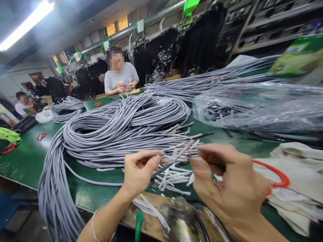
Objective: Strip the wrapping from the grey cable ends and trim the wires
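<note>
My left hand [142, 169] is closed in a pinch on a grey cable [164, 168], near its end. The cable's paler end slants up to the right, toward my other hand. My right hand [227, 178] is closed around red-handled scissors [280, 176]; a handle loop sticks out behind the hand, and a thin dark tip shows by the thumb. My fingers cover most of the scissors. Beneath the hands lie white strips [174, 179], beside a big bundle of looped grey cables [121, 134] with its stripped ends pointing right.
A clear plastic bag [262, 107] with dark pieces lies at the right, near pale cloth gloves [297, 188]. More grey cables [207, 79] stretch behind. Other red-handled scissors [41, 136] rest on the green table [27, 161]. A co-worker [121, 75] sits opposite. A wooden board [148, 222] is close to me.
</note>
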`<state>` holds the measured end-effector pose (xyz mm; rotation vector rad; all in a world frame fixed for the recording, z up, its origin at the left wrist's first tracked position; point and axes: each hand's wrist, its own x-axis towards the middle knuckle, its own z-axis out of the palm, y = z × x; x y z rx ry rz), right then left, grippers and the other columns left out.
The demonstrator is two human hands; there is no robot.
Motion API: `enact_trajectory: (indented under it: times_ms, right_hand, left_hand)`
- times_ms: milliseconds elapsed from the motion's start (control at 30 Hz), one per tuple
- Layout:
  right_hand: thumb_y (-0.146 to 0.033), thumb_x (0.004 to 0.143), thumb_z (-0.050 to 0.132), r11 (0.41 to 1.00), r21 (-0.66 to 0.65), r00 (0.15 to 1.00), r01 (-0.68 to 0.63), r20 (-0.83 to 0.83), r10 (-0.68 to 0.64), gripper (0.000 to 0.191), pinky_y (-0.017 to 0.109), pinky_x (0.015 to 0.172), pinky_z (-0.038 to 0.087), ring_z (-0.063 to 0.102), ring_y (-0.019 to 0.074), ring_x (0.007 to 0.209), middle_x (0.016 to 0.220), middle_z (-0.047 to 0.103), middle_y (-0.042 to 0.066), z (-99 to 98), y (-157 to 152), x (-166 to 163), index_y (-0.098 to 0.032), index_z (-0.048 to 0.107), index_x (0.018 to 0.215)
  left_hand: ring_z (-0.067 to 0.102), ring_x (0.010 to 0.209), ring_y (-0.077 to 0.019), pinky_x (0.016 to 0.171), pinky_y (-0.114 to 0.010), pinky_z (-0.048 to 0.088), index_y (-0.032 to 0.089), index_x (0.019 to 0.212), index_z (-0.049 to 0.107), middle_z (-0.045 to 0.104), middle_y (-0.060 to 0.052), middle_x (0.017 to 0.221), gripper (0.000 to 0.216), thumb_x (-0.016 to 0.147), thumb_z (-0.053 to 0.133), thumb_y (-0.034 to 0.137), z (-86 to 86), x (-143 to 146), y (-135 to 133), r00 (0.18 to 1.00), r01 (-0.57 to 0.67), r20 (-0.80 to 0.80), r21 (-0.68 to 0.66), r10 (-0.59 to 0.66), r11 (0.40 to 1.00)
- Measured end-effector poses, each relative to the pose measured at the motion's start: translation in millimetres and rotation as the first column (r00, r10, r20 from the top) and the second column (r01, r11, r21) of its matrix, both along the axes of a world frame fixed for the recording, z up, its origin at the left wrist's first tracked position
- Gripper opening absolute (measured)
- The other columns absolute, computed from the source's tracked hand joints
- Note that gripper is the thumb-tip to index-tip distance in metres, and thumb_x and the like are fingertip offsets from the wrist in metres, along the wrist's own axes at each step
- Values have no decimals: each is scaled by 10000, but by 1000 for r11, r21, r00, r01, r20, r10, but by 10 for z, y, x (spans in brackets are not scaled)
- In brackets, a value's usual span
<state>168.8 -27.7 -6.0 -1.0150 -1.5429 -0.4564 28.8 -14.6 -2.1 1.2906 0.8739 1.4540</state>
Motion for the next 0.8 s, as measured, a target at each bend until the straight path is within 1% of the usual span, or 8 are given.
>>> enact_trajectory:
  times_ms: [33, 133, 333, 467, 567, 667, 733, 800]
  right_hand:
    - [-201, 897, 467, 999, 40, 996, 27, 83, -30, 78, 257, 501, 414, 564, 137, 557, 682, 611, 25, 21, -11, -1, -224, 518, 951]
    - [-179, 896, 471, 993, 88, 965, 75, 247, -94, 107, 270, 523, 395, 583, 140, 557, 630, 642, 15, 71, -25, -12, -227, 533, 822]
    - [-189, 886, 496, 989, 91, 946, 113, 294, -135, 164, 265, 526, 373, 570, 135, 536, 608, 663, 19, 48, -5, -25, -209, 597, 758]
    - [-165, 853, 537, 973, 170, 908, 158, 361, -211, 123, 280, 515, 349, 575, 133, 531, 620, 682, 22, 37, -32, -24, -203, 623, 774]
    - [-129, 833, 530, 955, 229, 868, 187, 417, -270, 156, 285, 517, 331, 585, 116, 545, 651, 703, 1, 38, -72, -17, -230, 641, 790]
    - [-136, 832, 523, 959, 207, 856, 191, 443, -266, 174, 284, 511, 322, 583, 106, 550, 670, 711, -9, 20, -98, -11, -246, 656, 807]
    - [-144, 832, 524, 959, 176, 845, 221, 457, -279, 171, 285, 497, 314, 565, 101, 532, 663, 704, -4, -1, -97, -16, -240, 665, 813]
    - [-133, 835, 501, 945, 189, 826, 266, 461, -324, 196, 283, 494, 316, 545, 103, 522, 643, 691, 3, -19, -82, -24, -228, 669, 805]
  left_hand:
    - [571, 494, -114, 497, -228, 476, 139, 719, 749, 700, -58, 613, 163, 675, 728, 294, 1, 1, -6, 1000, -10, -18, 13, 10, 1000]
    - [598, 533, -132, 536, -244, 499, 151, 743, 753, 709, -58, 650, 146, 698, 705, 281, 4, 3, -19, 998, -30, -58, 35, 32, 999]
    - [632, 572, -156, 570, -261, 528, 142, 761, 751, 715, -69, 664, 176, 707, 702, 302, -30, 12, -26, 996, -31, -83, 48, 35, 998]
    - [636, 570, -159, 557, -256, 528, 135, 745, 749, 717, -70, 647, 172, 684, 715, 293, -52, 35, -35, 995, -46, -85, 29, 49, 998]
    - [611, 524, -149, 507, -251, 505, 132, 717, 745, 713, -71, 620, 195, 647, 742, 314, -36, 62, -40, 995, -72, -76, -24, 70, 997]
    - [545, 447, -117, 440, -235, 454, 124, 684, 738, 692, -61, 571, 274, 572, 786, 369, -2, 88, -29, 997, -73, -36, -123, 69, 990]
    - [480, 390, -88, 401, -226, 408, 114, 645, 725, 663, -48, 518, 348, 513, 808, 425, 19, 98, -15, 1000, -25, -2, -200, 25, 980]
    - [436, 367, -72, 388, -220, 372, 108, 600, 708, 628, -36, 473, 406, 465, 818, 475, 29, 99, -4, 999, 35, 24, -252, -30, 967]
